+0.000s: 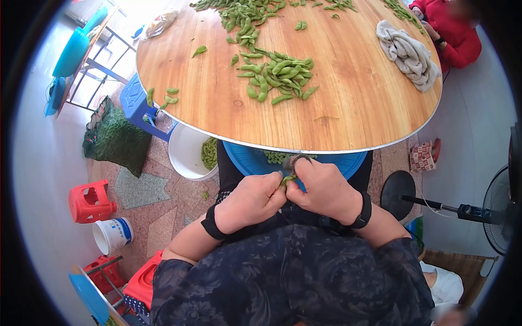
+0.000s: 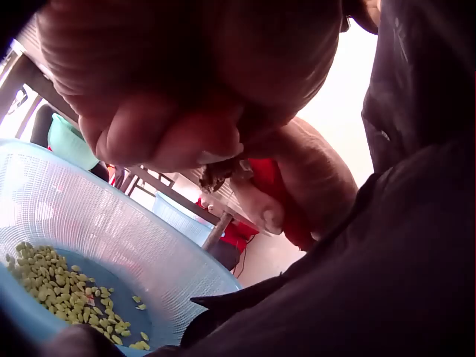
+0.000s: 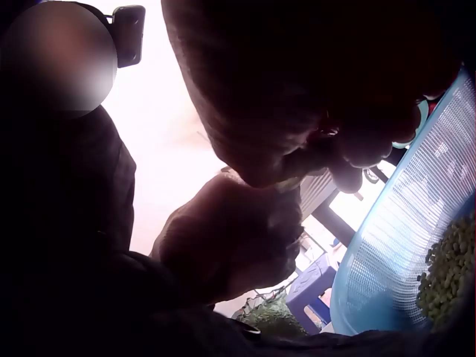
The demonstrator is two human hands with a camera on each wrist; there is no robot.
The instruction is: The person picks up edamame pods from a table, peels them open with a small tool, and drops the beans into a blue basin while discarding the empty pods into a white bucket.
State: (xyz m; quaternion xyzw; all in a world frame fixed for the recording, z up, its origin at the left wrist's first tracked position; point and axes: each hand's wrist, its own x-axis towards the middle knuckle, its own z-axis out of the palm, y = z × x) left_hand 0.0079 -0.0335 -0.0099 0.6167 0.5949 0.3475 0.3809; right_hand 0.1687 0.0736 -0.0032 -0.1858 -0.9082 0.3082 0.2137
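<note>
Close together over the blue basket (image 1: 350,164), the left hand (image 1: 251,196) and the right hand (image 1: 329,189) pinch a green edamame pod (image 1: 289,178) between them. Most of the pod is hidden by curled fingers and thumbs. Something dark wraps a right fingertip in the head view. Shelled green beans (image 2: 67,290) lie at the bottom of the basket in the left wrist view. Ahead on the round wooden table (image 1: 201,103) sits a pile of unshelled pods (image 1: 285,74). In the right wrist view both hands are dark against bright light.
A larger heap of pods (image 1: 239,19) and a crumpled grey cloth (image 1: 406,54) lie on the table. Left of the basket stands a white bucket (image 1: 182,152) holding pods or hulls. Around are a blue stool (image 1: 136,100), a green sack (image 1: 117,133), and a fan (image 1: 497,209).
</note>
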